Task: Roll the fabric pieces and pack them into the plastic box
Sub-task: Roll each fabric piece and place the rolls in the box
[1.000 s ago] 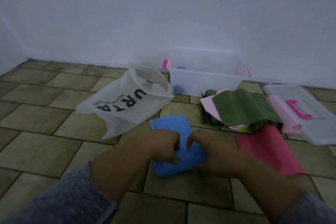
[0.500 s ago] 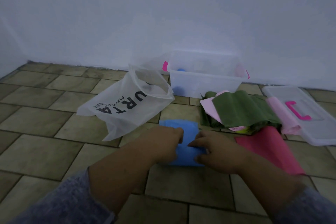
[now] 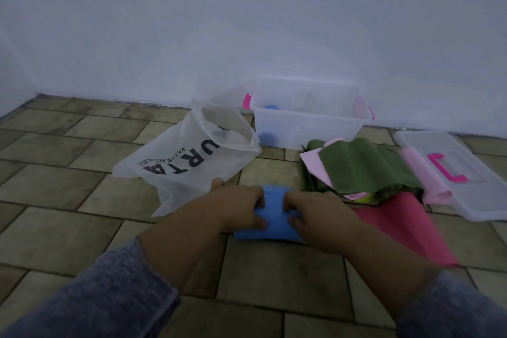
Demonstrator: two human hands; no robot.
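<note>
Rolled further since a second ago: blue cloth (image 3: 270, 215) is now a short, nearly complete roll on the floor (image 3: 279, 277). Left hand (image 3: 233, 207) and right hand (image 3: 315, 217) both curled onto it, clamping each end. Box (image 3: 307, 123) by the wall holds something blue, likely earlier rolls. Left to do: green cloth (image 3: 365, 170), pink pieces (image 3: 419, 181), red sheet (image 3: 397, 230). Lid (image 3: 452, 173) off. Early in the task.

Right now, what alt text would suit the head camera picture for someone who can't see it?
Two hands, left and right, press on a blue fabric roll on a tiled floor. Behind it lie a white bag, an open plastic box, its lid, and a pile of green and pink fabric.
</note>
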